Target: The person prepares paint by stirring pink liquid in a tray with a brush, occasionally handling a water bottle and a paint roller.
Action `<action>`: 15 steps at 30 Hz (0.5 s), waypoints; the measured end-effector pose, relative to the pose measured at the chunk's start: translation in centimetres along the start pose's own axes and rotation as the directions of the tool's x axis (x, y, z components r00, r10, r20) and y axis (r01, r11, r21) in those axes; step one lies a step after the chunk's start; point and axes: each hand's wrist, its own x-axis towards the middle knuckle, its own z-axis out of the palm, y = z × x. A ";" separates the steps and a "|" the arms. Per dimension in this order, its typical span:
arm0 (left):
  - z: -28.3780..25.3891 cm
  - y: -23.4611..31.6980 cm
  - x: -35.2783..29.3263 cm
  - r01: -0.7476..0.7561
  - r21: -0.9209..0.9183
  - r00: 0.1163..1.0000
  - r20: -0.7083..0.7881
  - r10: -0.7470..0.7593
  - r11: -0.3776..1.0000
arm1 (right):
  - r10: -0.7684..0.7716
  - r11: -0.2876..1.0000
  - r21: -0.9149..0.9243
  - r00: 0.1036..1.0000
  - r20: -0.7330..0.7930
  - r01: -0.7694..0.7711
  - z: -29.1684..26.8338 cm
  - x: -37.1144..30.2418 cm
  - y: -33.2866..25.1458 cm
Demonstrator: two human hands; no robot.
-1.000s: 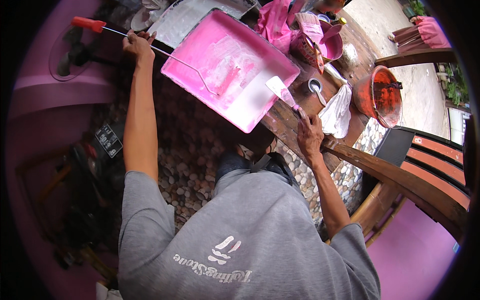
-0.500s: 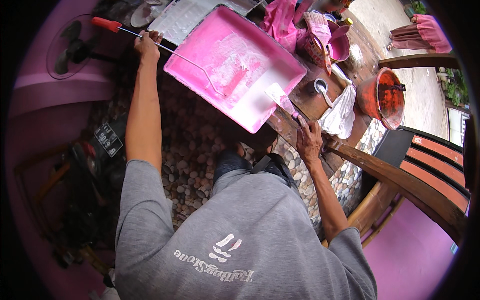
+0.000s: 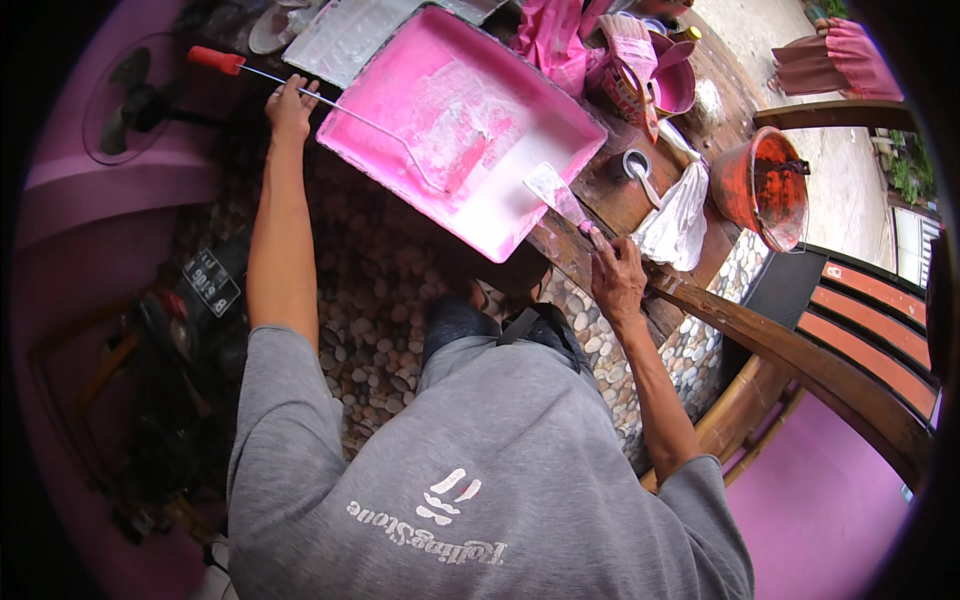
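Note:
A paint tray, pink inside with streaks of white and pink paint, sits before me. My left hand is closed round the thin metal rod of a paint roller, just beyond the tray's left edge. The roller's red handle points out to the left, and its pink-coated head lies in the tray near the paint. My right hand is closed on the handle of a paint scraper. The scraper's pale, paint-smeared blade reaches over the tray's near right rim.
A paint-stained brush lies over pink containers at the back right. Nearby are a small cup, a white cloth and an orange bucket. A wooden rail runs at my right; a fan stands far left.
My left hand and the roller's handle have come slightly nearer to me. The scraper stays over the tray's rim with little visible change. The whole view has shifted a little.

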 end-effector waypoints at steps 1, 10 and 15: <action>0.2 -0.2 -1.0 -0.100 0.314 0.983 -0.119 0.143 0.944 | 0.001 1.000 -0.013 1.000 0.011 -0.001 -0.2 0.1 -0.1; 0.1 -8.0 -20.3 -0.012 0.599 0.952 -0.238 0.193 0.800 | 0.035 0.999 -0.035 0.999 0.039 -0.034 -2.7 -0.4 -1.0; 0.2 -10.1 -24.0 0.155 0.408 0.986 -0.123 -0.114 0.900 | 0.017 0.996 -0.086 0.991 0.131 -0.006 -4.9 -0.6 -0.9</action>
